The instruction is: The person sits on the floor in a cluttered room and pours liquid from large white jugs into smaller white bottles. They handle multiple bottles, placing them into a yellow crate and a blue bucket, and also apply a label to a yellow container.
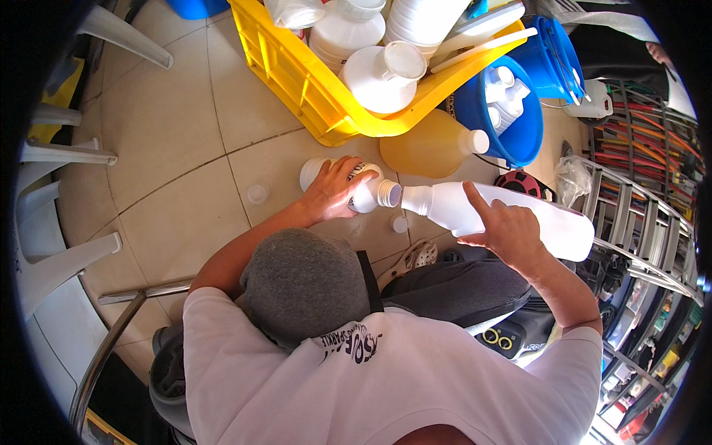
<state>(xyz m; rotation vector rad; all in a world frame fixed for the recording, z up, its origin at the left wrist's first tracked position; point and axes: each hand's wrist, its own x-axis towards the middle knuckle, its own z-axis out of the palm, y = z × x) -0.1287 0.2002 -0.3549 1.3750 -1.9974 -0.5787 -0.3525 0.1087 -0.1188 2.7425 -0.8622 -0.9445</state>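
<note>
My left hand (332, 189) is wrapped around a white plastic bottle (364, 201) that bears printed writing. Its threaded mouth is uncapped and faces right. In my right hand (503, 228) is a larger translucent white plastic jug (545, 222), tipped over sideways. The neck of the jug meets the mouth of the bottle or sits just beside it; no liquid can be made out between them. A white screw cap (399, 224) lies on the tiles below the bottle's mouth. Farther left on the floor is a translucent cap (257, 194).
A yellow plastic crate (311, 94) holds several white jugs. Beside it stand a capped jug of amber liquid (423, 146) and a blue bucket (531, 133) containing white bottles. Metal ladders (634, 217) lean at right. White plastic chairs (72, 261) line the left.
</note>
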